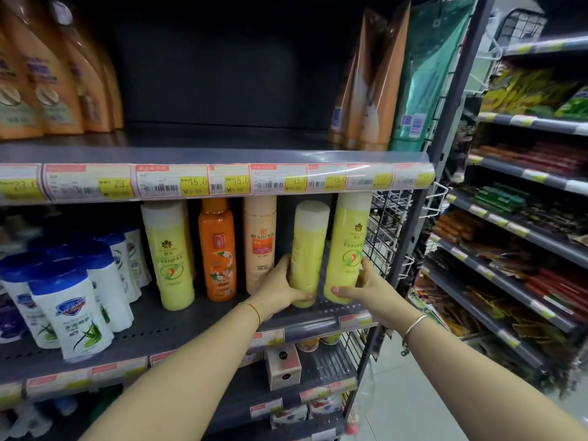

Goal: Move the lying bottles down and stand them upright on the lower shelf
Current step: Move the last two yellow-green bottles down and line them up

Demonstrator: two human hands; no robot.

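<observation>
Left hand (280, 288) and right hand (366, 289) each wrap a yellow bottle (307, 249) (the right one (348, 246) at three o'clock), and careless release could topple either.

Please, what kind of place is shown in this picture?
Most likely a small shop or supermarket aisle. Price labels run along the shelf edges, toiletry bottles such as the yellow bottle stand in rows, and a neighbouring rack holds packaged snacks.
</observation>
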